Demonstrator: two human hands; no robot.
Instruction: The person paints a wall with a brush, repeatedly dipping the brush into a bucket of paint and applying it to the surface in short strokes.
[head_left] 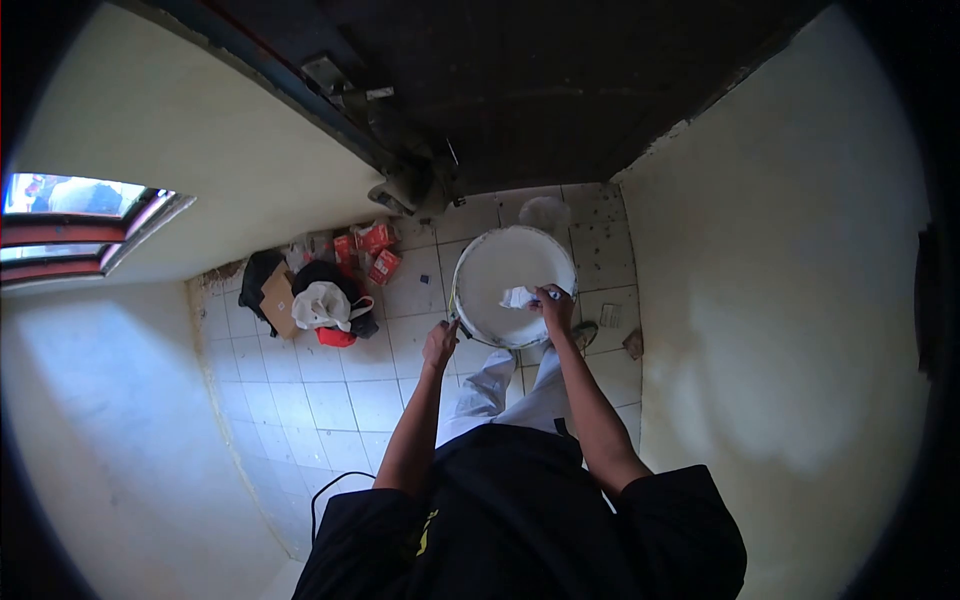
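Note:
A round bucket (510,262) of white paint stands on the floor at my feet. Over the paint, my right hand (555,308) is closed round a paintbrush (518,298), whose head is coated white and points left. My left hand (440,345) is at the bucket's lower left side. Its fingers are closed and appear to hold the bucket's thin handle (453,306) near the rim. The exact grip is too small to make out fully.
A dark door (560,100) stands ahead. Red boxes (375,240), a white bag (322,305) and cardboard (278,300) lie along the left wall. A clear plastic bag (545,212) sits behind the bucket. A pale wall (770,300) rises close on the right.

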